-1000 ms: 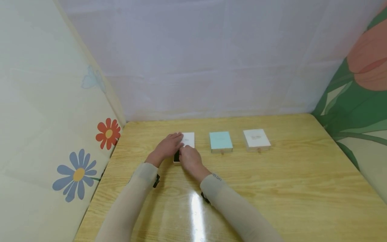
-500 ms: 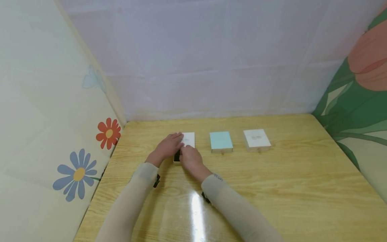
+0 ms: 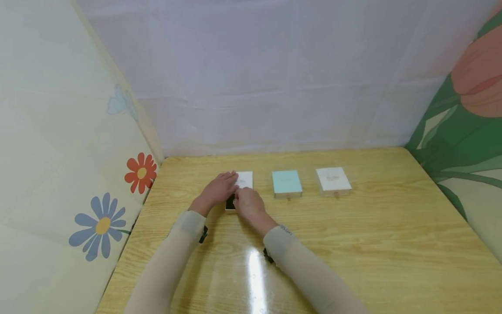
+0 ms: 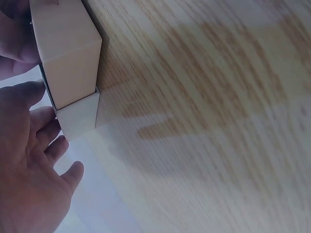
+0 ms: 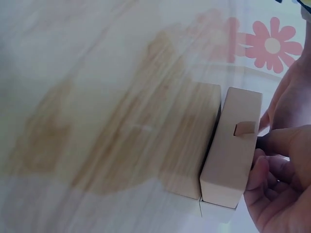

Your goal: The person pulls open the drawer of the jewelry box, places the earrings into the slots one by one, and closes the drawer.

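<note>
A small white drawer box lies on the table, its pale pink drawer pulled out toward the person. Black lining shows inside the drawer, and a ribbon tab sticks out of its front. My left hand rests on the box's top with fingers extended. In the left wrist view its fingertips lie at the sleeve's edge. Over the drawer my right hand has its fingers curled, pinching a small pale thing against the dark lining; its kind is mostly hidden.
To the right stand a mint-green box and another white box, each with a small tab at its front. The wood-grain table meets a pale cloth at the back. Flower-patterned panels flank it.
The right hand has shifted slightly right, and a little more of the drawer's inside shows beside its fingertips. The left hand and the boxes stay in place.
</note>
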Motion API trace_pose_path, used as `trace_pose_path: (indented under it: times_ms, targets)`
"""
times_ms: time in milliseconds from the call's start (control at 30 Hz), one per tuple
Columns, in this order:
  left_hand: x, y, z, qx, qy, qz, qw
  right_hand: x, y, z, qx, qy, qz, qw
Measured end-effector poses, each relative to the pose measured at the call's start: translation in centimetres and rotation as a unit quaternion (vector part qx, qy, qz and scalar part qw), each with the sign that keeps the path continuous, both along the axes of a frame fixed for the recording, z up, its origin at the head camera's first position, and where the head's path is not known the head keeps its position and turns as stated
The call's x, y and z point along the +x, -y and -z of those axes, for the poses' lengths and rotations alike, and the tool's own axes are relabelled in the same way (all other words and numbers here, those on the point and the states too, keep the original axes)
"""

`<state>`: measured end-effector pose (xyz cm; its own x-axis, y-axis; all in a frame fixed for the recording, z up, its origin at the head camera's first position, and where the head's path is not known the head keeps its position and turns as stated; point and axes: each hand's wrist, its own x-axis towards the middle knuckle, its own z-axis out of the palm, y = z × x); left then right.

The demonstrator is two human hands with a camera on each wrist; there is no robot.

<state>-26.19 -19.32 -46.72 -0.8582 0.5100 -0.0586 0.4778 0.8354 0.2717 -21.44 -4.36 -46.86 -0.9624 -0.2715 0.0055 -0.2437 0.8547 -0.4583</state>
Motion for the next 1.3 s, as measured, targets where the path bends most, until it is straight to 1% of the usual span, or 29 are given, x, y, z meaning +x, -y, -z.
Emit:
trace_pose_path:
  times_ms: [167, 267, 400, 533, 733, 867, 1033, 1100, 1133, 1233, 1267, 1300]
  targets:
    - [0.2, 0.0, -0.2, 0.002, 0.011, -0.001, 0.9999, 0.1, -0.4, -0.4, -0.022, 0.012, 0.008, 0.9997]
    - [0.1, 0.0, 0.0, 0.001, 0.021, -0.010, 0.9997, 0.2, -0.7, -0.8, -0.051, 0.029, 0.024, 0.9980]
    - [-0.1, 0.0, 0.2, -0.015, 0.015, -0.013, 0.9997, 0.4, -1.2, -1.1, -0.082, 0.048, 0.041, 0.9946]
    - [-0.2, -0.1, 0.2, -0.016, 0.005, -0.013, 0.9998, 0.7, -1.6, -1.6, -0.112, 0.060, 0.050, 0.9906]
    - [0.0, -0.2, 0.1, 0.001, 0.009, -0.020, 0.9998, 1.3, -2.3, -2.2, -0.186, 0.102, 0.070, 0.9748]
    - [0.1, -0.2, 0.0, 0.000, 0.008, -0.024, 0.9997, 1.8, -2.9, -2.3, -0.215, 0.134, 0.064, 0.9652]
    - [0.1, -0.2, -0.1, -0.004, 0.011, -0.022, 0.9997, 2.7, -3.6, -2.1, -0.262, 0.170, 0.045, 0.9489]
    - [0.1, -0.2, -0.1, -0.006, 0.010, -0.021, 0.9997, 3.1, -3.8, -2.0, -0.288, 0.189, 0.044, 0.9378]
    - [0.1, -0.3, -0.1, -0.007, 0.010, -0.022, 0.9997, 3.3, -3.8, -2.0, -0.303, 0.199, 0.046, 0.9309]
    - [0.1, -0.3, -0.1, -0.007, 0.012, -0.025, 0.9996, 4.0, -4.0, -1.7, -0.356, 0.236, 0.065, 0.9019]
    - [0.1, -0.3, -0.1, -0.008, 0.015, -0.026, 0.9995, 4.2, -4.0, -1.6, -0.374, 0.249, 0.073, 0.8906]
    - [0.1, -0.3, -0.1, -0.008, 0.017, -0.027, 0.9995, 4.4, -4.1, -1.4, -0.387, 0.257, 0.080, 0.8821]
